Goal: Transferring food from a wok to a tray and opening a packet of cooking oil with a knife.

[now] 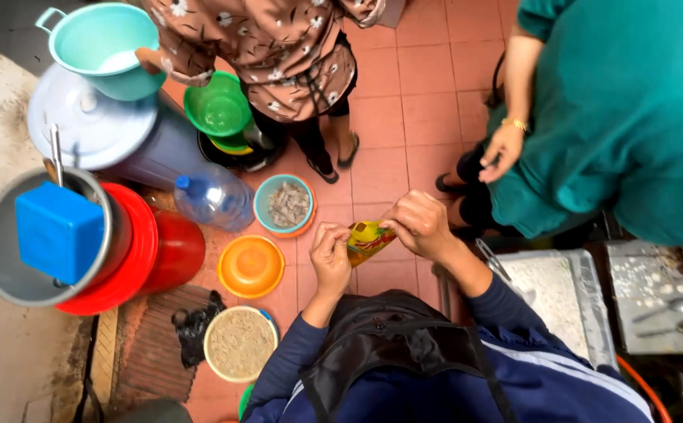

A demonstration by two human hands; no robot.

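Both hands [373, 239] pinch a yellow sachet [366, 240], long axis tilted left-down.

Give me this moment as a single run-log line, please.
left hand: pinches yellow sachet | right hand: pinches its top | below: orange bowl

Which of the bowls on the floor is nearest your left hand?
The empty orange bowl, just left of the left hand. The teal-lined bowl of greyish scraps sits farther up, and the cream bowl of grain lies lower down.
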